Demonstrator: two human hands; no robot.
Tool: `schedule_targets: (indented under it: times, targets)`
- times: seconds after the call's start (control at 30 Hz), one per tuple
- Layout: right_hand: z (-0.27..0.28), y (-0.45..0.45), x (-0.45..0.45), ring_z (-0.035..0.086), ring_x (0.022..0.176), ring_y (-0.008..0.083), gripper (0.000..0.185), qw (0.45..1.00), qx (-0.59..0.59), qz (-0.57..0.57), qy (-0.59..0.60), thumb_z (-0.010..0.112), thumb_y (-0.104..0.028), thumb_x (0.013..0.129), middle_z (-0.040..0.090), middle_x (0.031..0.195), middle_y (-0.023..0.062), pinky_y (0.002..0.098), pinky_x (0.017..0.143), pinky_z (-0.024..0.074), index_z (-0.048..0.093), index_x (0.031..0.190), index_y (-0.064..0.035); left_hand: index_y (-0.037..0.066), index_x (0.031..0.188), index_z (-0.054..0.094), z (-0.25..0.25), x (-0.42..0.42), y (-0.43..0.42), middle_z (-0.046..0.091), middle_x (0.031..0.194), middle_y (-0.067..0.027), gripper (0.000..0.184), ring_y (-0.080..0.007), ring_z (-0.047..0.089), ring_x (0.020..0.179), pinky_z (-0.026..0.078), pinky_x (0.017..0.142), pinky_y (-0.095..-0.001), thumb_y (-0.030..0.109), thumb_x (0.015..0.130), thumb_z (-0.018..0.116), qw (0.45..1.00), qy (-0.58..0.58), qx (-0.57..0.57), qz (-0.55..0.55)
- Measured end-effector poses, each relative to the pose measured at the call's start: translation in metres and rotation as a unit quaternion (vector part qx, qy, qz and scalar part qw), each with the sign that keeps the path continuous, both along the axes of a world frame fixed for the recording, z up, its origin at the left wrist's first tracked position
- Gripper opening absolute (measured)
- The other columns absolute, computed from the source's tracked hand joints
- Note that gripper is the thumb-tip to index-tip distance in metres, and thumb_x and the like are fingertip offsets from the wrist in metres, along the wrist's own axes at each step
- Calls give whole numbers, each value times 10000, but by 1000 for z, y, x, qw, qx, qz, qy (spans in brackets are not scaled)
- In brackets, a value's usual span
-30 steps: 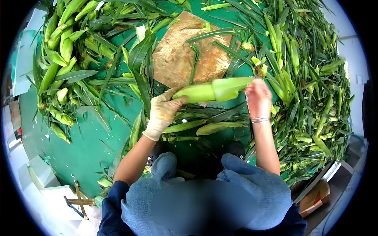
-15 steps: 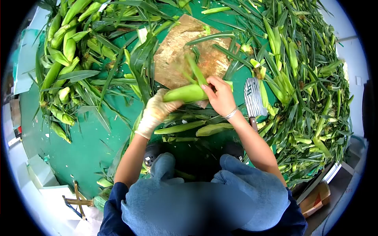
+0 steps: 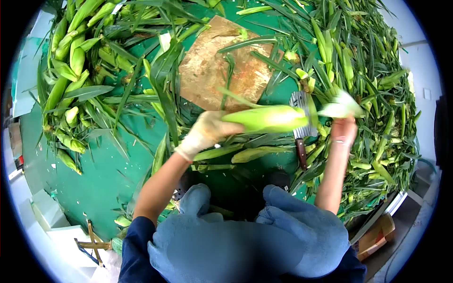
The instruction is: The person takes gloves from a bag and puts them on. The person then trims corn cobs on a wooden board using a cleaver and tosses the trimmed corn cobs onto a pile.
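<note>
My left hand [image 3: 207, 132], in a pale glove, is closed round one end of an ear of corn [image 3: 266, 119] with light green husk still on it. The ear lies almost level and points right. Bare and blurred by motion, my right hand [image 3: 343, 129] is off to the right, apart from the ear. A pale green husk leaf [image 3: 342, 106], also smeared, is held in its fingers. Between the ear's tip and my right hand lies a cleaver [image 3: 301, 127] with a dark wooden handle, partly covered by the blur of green.
A worn wooden board [image 3: 203, 70] lies on the green floor [image 3: 94, 188] ahead. Unhusked corn ears [image 3: 78, 61] are heaped at the left. A large pile of husks and leaves [image 3: 377, 108] fills the right side. Loose husks [image 3: 259, 154] lie by my feet.
My right hand has left the ear and swung right, carrying a husk leaf. My left hand has shifted right with the ear.
</note>
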State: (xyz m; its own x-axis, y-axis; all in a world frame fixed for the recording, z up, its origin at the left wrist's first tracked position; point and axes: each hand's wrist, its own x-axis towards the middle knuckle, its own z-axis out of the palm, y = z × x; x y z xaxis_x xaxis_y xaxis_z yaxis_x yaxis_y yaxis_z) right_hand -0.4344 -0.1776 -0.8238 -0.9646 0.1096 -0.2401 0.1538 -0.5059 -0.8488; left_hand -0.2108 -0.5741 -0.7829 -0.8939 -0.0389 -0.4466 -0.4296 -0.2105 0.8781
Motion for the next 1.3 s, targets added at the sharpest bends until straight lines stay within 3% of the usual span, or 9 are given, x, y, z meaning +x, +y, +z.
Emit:
schedule_targets:
  times: [0.13, 0.27, 0.4, 0.5, 0.67, 0.87, 0.93, 1.2, 1.3]
  targets:
    - [48, 79, -26, 606, 964, 216, 331, 968, 188, -163, -14, 520, -203, 977, 618, 1093, 127, 329, 857, 521, 511, 1156, 76, -5, 905, 690, -10, 22, -33, 570, 631, 19, 415, -64, 462, 529, 342, 484, -246, 381, 779, 775, 988, -126, 28, 87]
    - [61, -113, 89, 613, 944, 209, 447, 920, 298, 220, -129, 643, -185, 890, 599, 1143, 129, 334, 816, 508, 484, 1268, -7, 51, 938, 699, -7, -1, -5, 477, 542, 62, 502, -33, 348, 423, 218, 398, -235, 508, 747, 776, 987, -111, 76, 91]
    - [57, -197, 88, 610, 791, 189, 506, 907, 108, 403, -63, 709, -129, 819, 591, 1040, 118, 321, 650, 513, 444, 1227, 14, 86, 1090, 639, -3, -34, 17, 631, 732, -5, 649, -34, 346, 403, 199, 373, -204, 567, 682, 793, 987, -96, 107, 78]
    - [61, -157, 39, 569, 449, 146, 178, 915, 262, 279, -129, 656, -97, 791, 632, 680, 80, 272, 413, 479, 621, 916, 24, 67, 1178, 606, -10, -54, -2, 653, 829, -2, 713, -23, 345, 398, 178, 356, -203, 553, 691, 794, 979, -80, 154, 108]
    - [83, -28, -78, 597, 620, 133, 225, 969, 181, -162, -45, 606, -254, 867, 639, 733, 52, 266, 519, 467, 621, 904, -32, 78, 1275, 546, -29, -155, -32, 609, 1097, 9, 496, -110, 526, 825, 421, 741, -242, 415, 918, 611, 971, 72, 115, 195]
    - [38, -61, 107, 623, 787, 320, 287, 733, 571, 370, -12, 684, -103, 739, 610, 823, 182, 406, 725, 514, 550, 965, 12, 110, 1337, 473, -5, -359, -96, 573, 1225, -54, 501, -197, 541, 1038, 433, 879, -318, 407, 945, 570, 928, 183, 203, 253]
    - [16, -66, 137, 538, 956, 386, 465, 613, 703, 339, 122, 732, -73, 669, 513, 999, 218, 444, 816, 475, 497, 1059, 19, 72, 1352, 440, 8, -397, -119, 566, 1222, -164, 586, -271, 569, 1057, 472, 894, -381, 440, 921, 587, 930, 207, 194, 234]
    - [-13, -64, 126, 472, 1060, 429, 539, 557, 760, 304, 144, 720, -62, 647, 506, 1099, 242, 472, 918, 418, 475, 1118, 30, 12, 1052, 624, -1, -95, -124, 658, 946, -93, 267, -163, 630, 783, 505, 729, -292, 234, 907, 586, 940, 221, -258, 42]
    - [-13, -38, 137, 487, 985, 394, 478, 569, 748, 314, 135, 669, -133, 703, 526, 1039, 221, 458, 865, 432, 499, 1127, 8, 6, 1033, 647, 20, 90, -128, 680, 917, -110, 258, -187, 648, 786, 509, 740, -306, 219, 905, 575, 899, 95, -381, 192]
